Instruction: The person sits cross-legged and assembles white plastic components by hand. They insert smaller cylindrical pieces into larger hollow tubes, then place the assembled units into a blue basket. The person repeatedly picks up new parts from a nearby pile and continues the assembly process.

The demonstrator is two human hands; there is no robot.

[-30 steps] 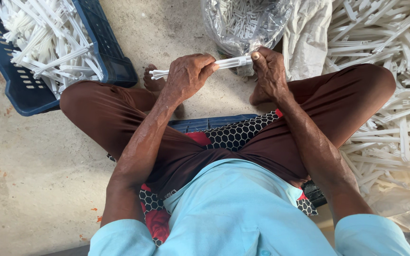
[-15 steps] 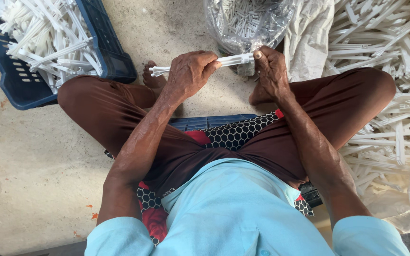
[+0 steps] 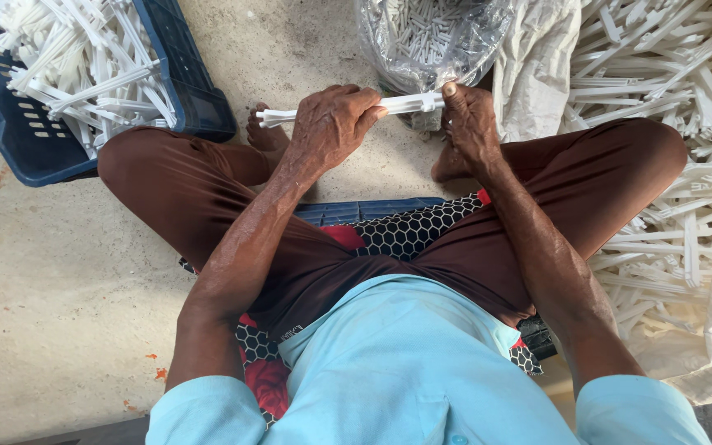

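Both hands grip a white plastic strip [image 3: 405,105] at centre top: left hand [image 3: 333,124] fisted around it, right hand [image 3: 470,122] pinching its end. Keep the left grip firm, over the clear bag [image 3: 430,37].

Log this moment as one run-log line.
left hand: grips white plastic strip | right hand: holds strip end | behind: clear bag | left: blue crate

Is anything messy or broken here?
Nothing looks broken. The left hand and right hand hold a bundle of white plastic sticks level. More sticks lie in a jumbled pile on white sacking at the right, and some poke over the blue crate.
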